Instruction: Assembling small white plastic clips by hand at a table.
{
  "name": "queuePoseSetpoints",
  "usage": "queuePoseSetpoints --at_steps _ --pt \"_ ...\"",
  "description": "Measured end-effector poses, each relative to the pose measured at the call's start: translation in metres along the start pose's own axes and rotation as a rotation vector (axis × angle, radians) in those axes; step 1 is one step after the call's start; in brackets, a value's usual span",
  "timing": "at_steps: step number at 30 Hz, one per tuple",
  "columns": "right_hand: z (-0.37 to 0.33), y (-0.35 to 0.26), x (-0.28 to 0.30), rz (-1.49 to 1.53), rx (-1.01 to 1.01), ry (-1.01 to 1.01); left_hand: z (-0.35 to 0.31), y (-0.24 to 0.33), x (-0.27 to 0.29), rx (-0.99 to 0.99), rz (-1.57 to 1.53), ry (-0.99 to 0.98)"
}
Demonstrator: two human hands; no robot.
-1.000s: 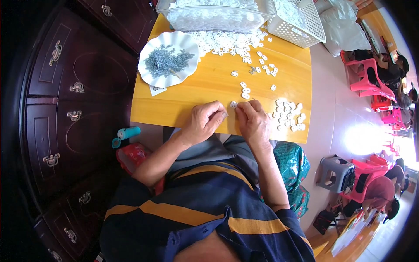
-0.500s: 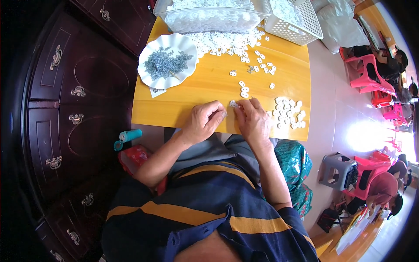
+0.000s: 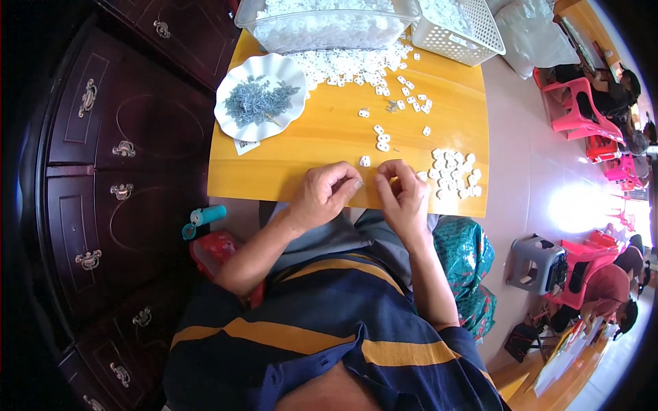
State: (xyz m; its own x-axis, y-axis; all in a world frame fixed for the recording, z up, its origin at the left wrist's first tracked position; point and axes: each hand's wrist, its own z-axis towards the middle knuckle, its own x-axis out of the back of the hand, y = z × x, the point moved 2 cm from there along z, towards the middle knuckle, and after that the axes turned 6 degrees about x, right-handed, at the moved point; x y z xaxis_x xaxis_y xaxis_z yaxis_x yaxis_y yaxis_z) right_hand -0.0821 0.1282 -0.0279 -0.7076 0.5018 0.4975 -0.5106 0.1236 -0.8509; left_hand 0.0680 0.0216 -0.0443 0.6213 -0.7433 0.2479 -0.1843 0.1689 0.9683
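Observation:
My left hand (image 3: 321,194) is over the table's near edge, thumb and forefinger pinched, with a tiny thin tip showing at the fingertips, too small to name. Facing it, my right hand (image 3: 406,198) has its fingers curled in and thumb bent toward them; whatever they hold is hidden. Just beyond the gap between the hands lies a small white plastic piece with dark holes (image 3: 364,161). Several similar white pieces (image 3: 382,146) lie a little farther off. Beside my right hand is a group of rounded white pieces (image 3: 452,175).
A scalloped white plate (image 3: 228,122) heaped with small grey metal pins (image 3: 257,99) stands at the left. At the back are a clear bin (image 3: 329,34), a white perforated basket (image 3: 466,46) and many loose white pieces (image 3: 343,67). Dark drawers (image 3: 144,137) flank the wooden table (image 3: 274,161).
My right hand has drawn back toward me from the small white piece, its fingers curling in. That piece now lies uncovered. My left hand stays pinched, nearly in place.

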Motion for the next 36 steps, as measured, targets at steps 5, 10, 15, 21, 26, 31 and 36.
queuePoseSetpoints --at_steps 5,10,15,21,26,31,36 --pt "-0.02 0.026 -0.009 0.568 -0.244 0.0 0.005 0.011 -0.013 -0.063 -0.033 -0.005" --pt "-0.027 0.028 -0.006 0.876 -0.442 0.045 0.008 0.013 -0.02 -0.077 -0.038 -0.016" --pt "-0.029 0.029 -0.003 0.965 -0.382 0.074 0.011 0.014 -0.024 -0.066 -0.034 -0.033" --pt "-0.03 0.032 0.002 0.935 -0.424 0.015 0.014 0.016 -0.027 -0.105 0.011 -0.021" --pt "-0.032 0.035 0.005 0.938 -0.415 -0.011 0.016 0.016 -0.03 -0.129 0.044 -0.027" --pt "-0.033 0.027 0.007 0.943 -0.326 -0.049 0.016 0.021 -0.029 -0.08 0.062 -0.061" --pt "-0.035 0.034 0.011 1.036 -0.4 -0.011 0.015 0.025 -0.025 -0.141 0.152 -0.011"
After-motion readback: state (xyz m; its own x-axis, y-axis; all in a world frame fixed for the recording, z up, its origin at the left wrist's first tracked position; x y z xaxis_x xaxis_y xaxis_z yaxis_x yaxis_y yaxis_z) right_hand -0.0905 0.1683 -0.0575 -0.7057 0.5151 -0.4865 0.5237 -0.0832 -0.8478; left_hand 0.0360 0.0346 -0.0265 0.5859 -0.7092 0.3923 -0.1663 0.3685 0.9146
